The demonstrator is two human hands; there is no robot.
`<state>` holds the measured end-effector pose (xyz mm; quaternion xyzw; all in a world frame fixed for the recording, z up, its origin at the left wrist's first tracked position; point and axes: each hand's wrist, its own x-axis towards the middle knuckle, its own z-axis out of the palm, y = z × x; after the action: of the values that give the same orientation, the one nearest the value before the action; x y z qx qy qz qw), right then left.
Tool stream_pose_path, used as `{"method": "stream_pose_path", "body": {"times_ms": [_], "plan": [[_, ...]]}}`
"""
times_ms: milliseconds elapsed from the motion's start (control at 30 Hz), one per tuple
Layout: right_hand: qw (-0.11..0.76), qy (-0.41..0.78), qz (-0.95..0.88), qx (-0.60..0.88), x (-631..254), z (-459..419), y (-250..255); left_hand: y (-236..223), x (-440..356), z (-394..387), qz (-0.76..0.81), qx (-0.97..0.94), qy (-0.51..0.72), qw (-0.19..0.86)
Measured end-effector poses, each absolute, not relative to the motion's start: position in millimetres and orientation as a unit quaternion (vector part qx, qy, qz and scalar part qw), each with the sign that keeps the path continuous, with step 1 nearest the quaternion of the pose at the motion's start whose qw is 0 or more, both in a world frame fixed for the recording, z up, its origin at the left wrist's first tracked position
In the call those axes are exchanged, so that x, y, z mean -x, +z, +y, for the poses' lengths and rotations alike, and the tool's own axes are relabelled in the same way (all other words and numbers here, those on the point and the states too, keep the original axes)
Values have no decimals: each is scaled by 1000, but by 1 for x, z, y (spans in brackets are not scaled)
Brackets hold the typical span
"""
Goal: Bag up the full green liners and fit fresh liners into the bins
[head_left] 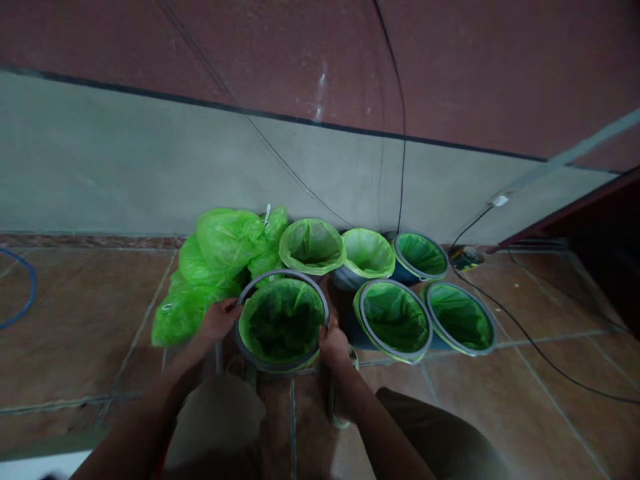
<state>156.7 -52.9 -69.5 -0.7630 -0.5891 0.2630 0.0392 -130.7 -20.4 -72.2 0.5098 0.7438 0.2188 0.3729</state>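
Observation:
A grey ring (316,283) lies around the mouth of a trash bin lined with a green bag (285,320), directly in front of me. My left hand (219,321) grips the ring's left side, and my right hand (334,341) grips its right side. At the back, the ring stands a little apart from the liner's edge. The bin's body is mostly hidden below. Right of it are two more lined bins with grey rings, a nearer bin (395,317) and a farther-right bin (460,318).
Filled green bags (225,247) are piled at the left against the wall (125,167). Behind stand a lined bin (313,247), a white bin (367,253) and a ringed bin (421,255). A black cable (530,357) crosses the tiled floor; a blue hose (33,280) lies far left.

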Motion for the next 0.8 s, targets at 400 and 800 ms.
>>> {"method": "stream_pose_path", "body": {"times_ms": [400, 800], "plan": [[-142, 184, -604, 762, -152, -15, -93, -89, 109, -11, 760, -605, -7, 235], [-176, 191, -609, 749, -147, -16, -100, -108, 111, -12, 770, -573, -4, 279]]}}
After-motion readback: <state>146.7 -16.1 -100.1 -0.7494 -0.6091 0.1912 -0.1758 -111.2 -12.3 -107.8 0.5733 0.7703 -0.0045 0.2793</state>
